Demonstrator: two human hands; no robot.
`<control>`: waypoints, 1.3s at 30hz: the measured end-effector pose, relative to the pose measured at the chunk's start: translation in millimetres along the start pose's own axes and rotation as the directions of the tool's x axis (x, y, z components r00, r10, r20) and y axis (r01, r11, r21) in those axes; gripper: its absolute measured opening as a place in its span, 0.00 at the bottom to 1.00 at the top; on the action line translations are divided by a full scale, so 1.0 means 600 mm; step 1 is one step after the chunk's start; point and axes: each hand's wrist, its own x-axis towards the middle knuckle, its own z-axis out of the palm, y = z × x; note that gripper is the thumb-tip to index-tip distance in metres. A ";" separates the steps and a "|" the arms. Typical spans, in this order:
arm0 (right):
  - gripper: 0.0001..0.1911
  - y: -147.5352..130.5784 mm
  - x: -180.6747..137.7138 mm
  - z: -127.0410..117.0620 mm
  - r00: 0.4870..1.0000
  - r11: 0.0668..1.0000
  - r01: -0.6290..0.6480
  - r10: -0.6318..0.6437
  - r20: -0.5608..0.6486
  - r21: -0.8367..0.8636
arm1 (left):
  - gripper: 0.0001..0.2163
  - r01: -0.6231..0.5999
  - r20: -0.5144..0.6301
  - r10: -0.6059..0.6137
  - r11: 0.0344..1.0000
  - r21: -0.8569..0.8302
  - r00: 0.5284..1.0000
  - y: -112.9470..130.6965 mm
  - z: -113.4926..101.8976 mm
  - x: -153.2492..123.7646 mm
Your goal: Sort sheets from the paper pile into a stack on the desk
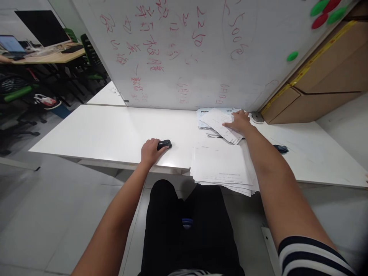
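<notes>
My left hand (150,153) is wrapped round a small black stapler (164,144) resting on the white desk near its front edge. My right hand (240,122) reaches over a loose pile at the back of the desk. Its thumb and fingers are spread apart on a slanted white printed slip (220,124), which lies on top of bluish printed sheets (202,112). Closer to me, a thick stack of white paper (220,165) sits below the slips and juts over the front edge. My right wrist and forearm pass along its right side.
A whiteboard (178,53) with red writing stands along the back of the desk (115,130). Cardboard boxes (313,103) stand at the right, with a grey mouse (257,117) beside them. A dark object (281,148) lies right of my forearm.
</notes>
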 end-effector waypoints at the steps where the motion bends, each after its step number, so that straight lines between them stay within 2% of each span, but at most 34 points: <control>1: 0.47 -0.002 0.001 -0.002 1.000 1.000 -0.004 0.004 0.012 -0.023 | 0.20 -0.002 -0.003 0.002 1.000 -0.001 1.000 0.000 0.000 0.000; 8: 0.48 -0.008 0.010 -0.005 0.990 0.991 -0.092 0.101 0.098 -0.098 | 0.20 -0.012 -0.032 0.012 1.000 -0.018 0.999 -0.001 0.001 -0.001; 13: 0.43 -0.004 0.001 0.002 1.000 0.998 -0.009 0.010 0.001 -0.061 | 0.19 -0.008 -0.036 0.007 1.000 -0.024 0.999 -0.002 0.003 0.000; 17: 0.41 -0.010 -0.011 0.001 0.998 0.999 0.002 -0.004 -0.069 -0.032 | 0.19 -0.009 -0.037 0.008 1.000 -0.025 0.999 -0.002 0.004 0.000; 19: 0.37 -0.015 -0.016 -0.002 0.995 1.000 0.003 -0.003 -0.097 -0.006 | 0.19 -0.009 -0.041 0.007 0.999 -0.033 0.999 -0.003 0.005 0.000; 23: 0.19 -0.025 -0.018 -0.018 0.991 0.998 0.025 -0.018 -0.136 0.052 | 0.20 -0.009 -0.040 0.008 0.999 -0.034 0.999 -0.004 0.006 0.000; 25: 0.14 -0.029 -0.015 -0.041 0.979 0.996 0.057 -0.043 -0.201 0.064 | 0.20 -0.009 -0.036 0.008 1.000 -0.029 0.999 -0.004 0.006 0.000; 27: 0.14 -0.037 -0.014 -0.080 0.950 0.994 0.103 -0.088 -0.299 0.035 | 0.20 -0.007 -0.034 0.006 1.000 -0.031 0.999 -0.004 0.005 0.000; 31: 0.21 -0.063 -0.033 -0.199 0.883 0.971 0.227 -0.235 -0.406 -0.067 | 0.21 0.006 -0.040 -0.007 1.000 -0.028 0.999 -0.001 0.006 -0.002; 35: 0.29 -0.084 -0.099 -0.314 0.800 0.940 0.298 -0.341 -0.494 -0.167 | 0.21 0.005 -0.042 -0.007 0.999 -0.037 0.999 -0.006 0.006 -0.001; 37: 0.27 -0.088 -0.148 -0.346 0.757 0.922 0.313 -0.386 -0.527 -0.226 | 0.23 0.005 -0.069 -0.009 0.999 -0.054 0.998 -0.013 0.006 0.002; 39: 0.23 -0.091 -0.205 -0.358 0.714 0.889 0.353 -0.458 -0.530 -0.292 | 0.27 -0.020 -0.132 0.009 0.996 -0.084 0.991 -0.014 0.004 0.005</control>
